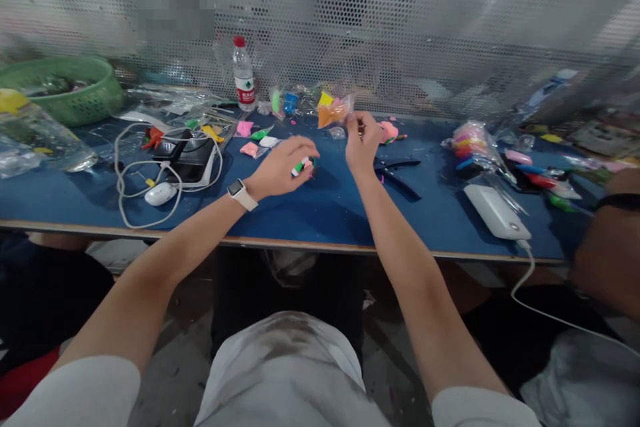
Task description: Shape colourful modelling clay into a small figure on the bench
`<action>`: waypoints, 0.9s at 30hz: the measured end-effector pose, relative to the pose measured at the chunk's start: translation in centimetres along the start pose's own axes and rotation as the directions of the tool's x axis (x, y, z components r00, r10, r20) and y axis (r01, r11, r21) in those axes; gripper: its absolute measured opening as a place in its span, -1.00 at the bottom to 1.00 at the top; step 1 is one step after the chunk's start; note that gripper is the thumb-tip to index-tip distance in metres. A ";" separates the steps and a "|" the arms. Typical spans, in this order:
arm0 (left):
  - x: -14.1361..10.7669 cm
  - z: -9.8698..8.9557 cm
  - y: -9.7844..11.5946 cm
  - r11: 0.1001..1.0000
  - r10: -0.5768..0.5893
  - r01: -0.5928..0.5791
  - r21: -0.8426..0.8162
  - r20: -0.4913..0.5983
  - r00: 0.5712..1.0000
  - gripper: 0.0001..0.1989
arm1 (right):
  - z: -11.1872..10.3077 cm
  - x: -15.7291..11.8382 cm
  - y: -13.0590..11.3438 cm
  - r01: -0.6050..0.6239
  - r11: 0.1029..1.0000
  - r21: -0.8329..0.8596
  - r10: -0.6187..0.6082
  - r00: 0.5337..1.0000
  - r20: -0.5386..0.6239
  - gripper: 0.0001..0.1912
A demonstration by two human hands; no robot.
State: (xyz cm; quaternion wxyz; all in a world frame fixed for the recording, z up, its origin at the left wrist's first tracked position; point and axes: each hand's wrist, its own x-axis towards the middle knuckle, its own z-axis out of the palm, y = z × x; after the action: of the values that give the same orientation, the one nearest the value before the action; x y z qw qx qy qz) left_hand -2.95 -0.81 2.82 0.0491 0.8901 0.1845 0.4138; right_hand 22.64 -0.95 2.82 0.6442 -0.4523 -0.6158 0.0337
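Clear packet of orange clay [331, 114] is pinched at one end between the thumb and fingers of the right hand [363, 143], toward the back edge of the worktop [320, 213]. Between the back and front edges, the left hand [284, 163] curls around a small green, white and pink piece [302, 165]; whether it grips or only shields this, I cannot tell. Pink packet [245, 128] and green packet [261, 134] lie just beyond that hand. A red-capped water bottle [243, 77] stands near the back edge, and a white power bank [495, 212] lies by the front edge, right.
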 end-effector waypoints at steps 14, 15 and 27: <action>0.4 -0.3 5.0 0.607 0.412 0.424 -0.673 0.722 0.556 -0.53 | -1.2 1.7 4.5 -0.063 0.998 0.027 0.067 0.978 -0.199 -0.24; 0.4 -0.5 5.1 0.568 0.399 0.482 -0.667 0.736 0.547 -0.47 | -1.2 1.6 4.4 -0.056 0.998 0.024 0.059 0.981 -0.183 -0.24; -0.1 0.5 -0.8 0.992 -0.117 0.124 0.031 -0.186 0.976 -0.53 | 2.4 -0.8 -0.5 -0.102 0.979 0.176 0.071 0.982 0.177 -0.23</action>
State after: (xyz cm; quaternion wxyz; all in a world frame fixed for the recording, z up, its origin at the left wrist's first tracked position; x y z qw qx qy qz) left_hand -2.90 -0.05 2.26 0.0378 0.8362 0.2507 0.4863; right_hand 20.21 -0.49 2.11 0.6265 -0.4127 -0.6423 0.1569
